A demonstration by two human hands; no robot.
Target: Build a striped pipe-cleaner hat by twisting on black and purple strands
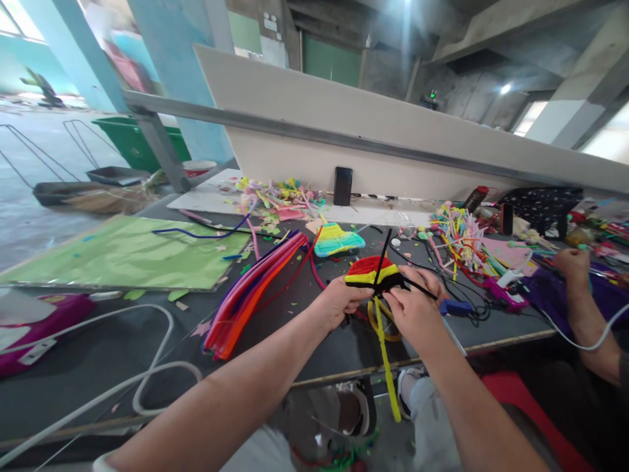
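Near the table's front edge, both hands grip a red, yellow and black pipe-cleaner piece (368,267). My left hand (338,303) is closed on its left end, the fingertips partly hidden beneath it. On the other side, my right hand (413,298) pinches the black part near the middle. Black stems stick up and out to the right from the piece, and a yellow pipe cleaner (386,360) hangs down past the table edge. Just behind lies a yellow and turquoise pipe-cleaner shape (339,240). To the left rests a bundle of red, orange, pink and purple pipe cleaners (253,295).
A green sheet (118,252) covers the table's left side, with a white cable (167,321) in front. A phone (343,186) leans against the back board. Colourful scraps (280,196) lie behind. At right are a blue-handled tool (456,307) and another person's hand (572,265).
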